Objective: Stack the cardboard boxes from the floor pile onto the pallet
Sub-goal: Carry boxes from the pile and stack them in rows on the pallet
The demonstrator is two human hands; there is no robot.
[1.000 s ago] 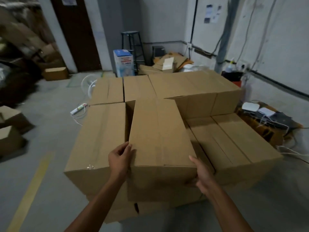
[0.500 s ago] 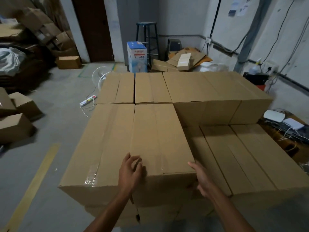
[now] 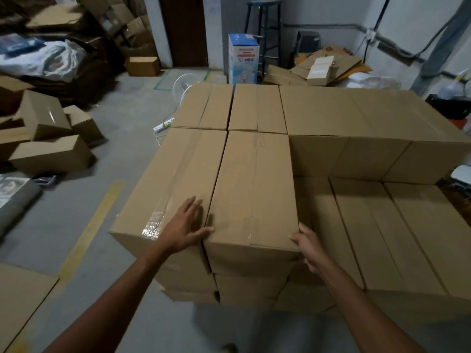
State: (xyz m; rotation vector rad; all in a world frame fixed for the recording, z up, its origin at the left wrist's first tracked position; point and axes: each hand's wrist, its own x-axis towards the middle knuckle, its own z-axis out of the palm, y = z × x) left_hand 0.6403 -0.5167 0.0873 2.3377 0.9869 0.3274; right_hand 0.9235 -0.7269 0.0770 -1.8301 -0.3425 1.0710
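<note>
Left hand (image 3: 186,225) rests flat, fingers spread, at the left edge of the middle box (image 3: 254,189); right hand (image 3: 309,248), fingers straight, touches its right side

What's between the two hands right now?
Head view: the near end of one brown cardboard box sits between the left hand and right hand.

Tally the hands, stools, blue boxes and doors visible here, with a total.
Hands: 2, left hand and right hand
Stool: 1
Blue box: 1
Door: 1
Total: 5
</note>
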